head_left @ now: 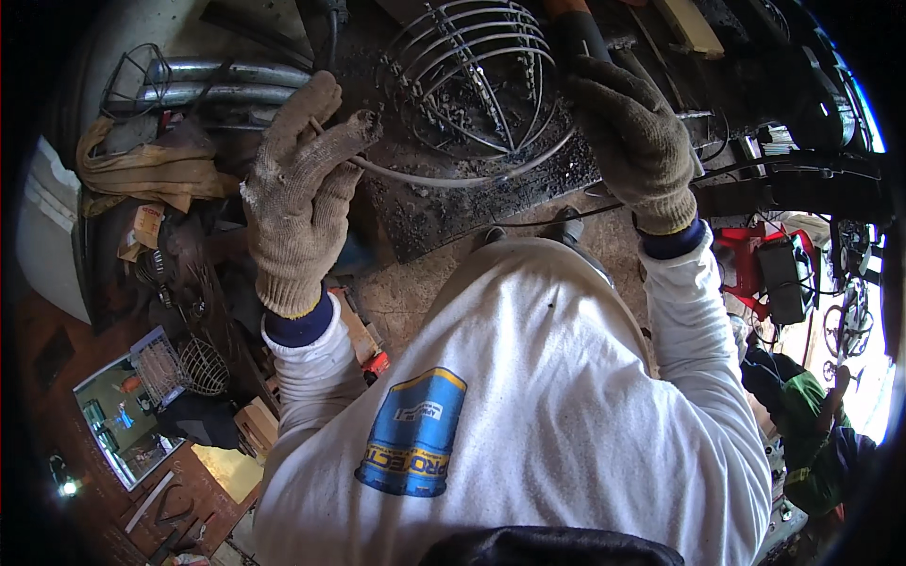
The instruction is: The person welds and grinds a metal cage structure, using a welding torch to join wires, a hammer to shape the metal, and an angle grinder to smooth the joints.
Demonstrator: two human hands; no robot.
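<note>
One white shirt [566,396]; left hand [304,193] pinching one rod [425,180]; right hand [644,146]: grip unclear.

one gloved left hand [297,189], one gloved right hand [642,141], one curved rod [453,181], one large wire cage [484,88] and one small wire basket [203,366] are showing; two shoes [564,227] are peeking; two thick shiny pipes [236,72] are lying.

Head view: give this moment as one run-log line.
left hand: holds curved rod | right hand: at dark cylindrical tool, grip unclear | wire cage: over debris-strewn worktop
</note>
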